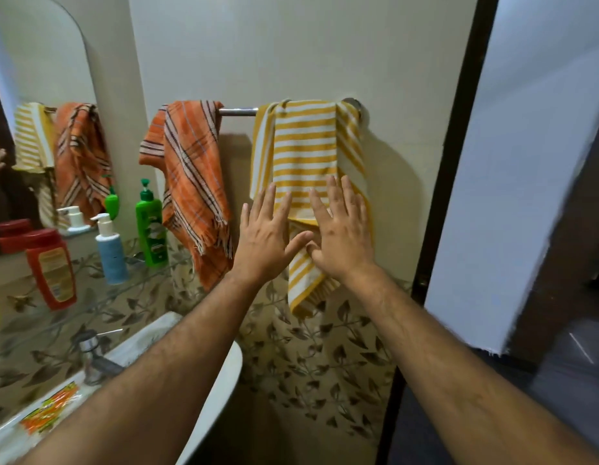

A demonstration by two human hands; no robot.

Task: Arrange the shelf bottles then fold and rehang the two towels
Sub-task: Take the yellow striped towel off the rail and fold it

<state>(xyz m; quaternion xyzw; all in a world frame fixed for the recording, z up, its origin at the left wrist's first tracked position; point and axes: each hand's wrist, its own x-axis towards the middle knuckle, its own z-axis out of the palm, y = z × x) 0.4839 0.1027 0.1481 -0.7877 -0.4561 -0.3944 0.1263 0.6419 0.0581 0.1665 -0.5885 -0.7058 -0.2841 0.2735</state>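
At the centre of the frame, both hands lie flat against the yellow striped towel (305,156) hanging from the right end of the chrome towel bar (238,111). The left hand (266,234) has its fingers straight and spread, fingertips on the towel's lower left edge; the right hand (341,234) is likewise spread wide, pressing the cloth to the wall, its thumb tucked under. Neither grips anything. This looks like the smoothing stage of rehanging the yellow towel, whose lower tail still hangs uneven beneath the hands.

To its left, on the same bar, the orange checked towel (190,182) hangs bunched and crooked, so it probably remains to be folded. The next move likely calls for evening out the yellow towel's lower flap, then lifting the orange one off the bar.

At the left of the frame, three bottles stand upright in a row on the glass shelf (90,286): a green pump bottle (151,226), a blue pump bottle (111,251) and a red bottle (51,268). All are closed and opaque; their contents cannot be seen.
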